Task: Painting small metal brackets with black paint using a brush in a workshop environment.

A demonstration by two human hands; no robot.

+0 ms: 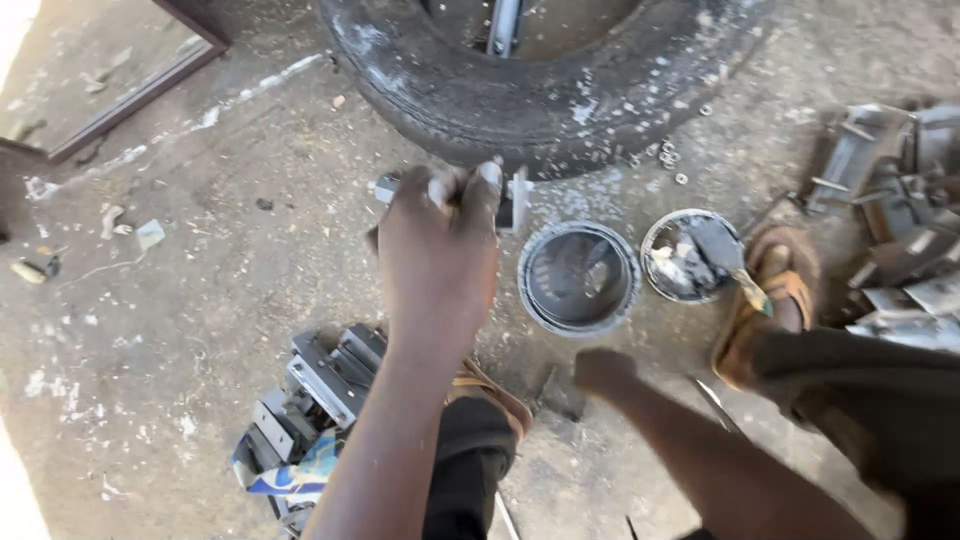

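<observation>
Floor is bare concrete, dusty, showing white flecks and scraps all over. Everything below is placed relative to the tyre, which is lying flat at the top of the view with a metal bar standing in its opening.

A frame edge is running diagonally well left of the tyre. Small washers are lying just below the tyre's right side. An open can is sitting below the tyre, near it. A lid carrying white paste and a brush is sitting just right of the can. Grey metal pieces are piling up far right of the tyre. A stack of metal brackets is lying well below the tyre, left of centre, on a patterned cloth. Sandalled feet are showing: one beside the lid, one below the left hand.

Left hand is clenching around a white-smeared metal part, just below the tyre's lower edge; fingers wrapping it, part ends sticking out both sides.

Right hand is hanging low, below the can, curled into a loose fist close to a small dark block on the floor. Blurred, so contact is unclear; can't tell whether it is holding anything.
</observation>
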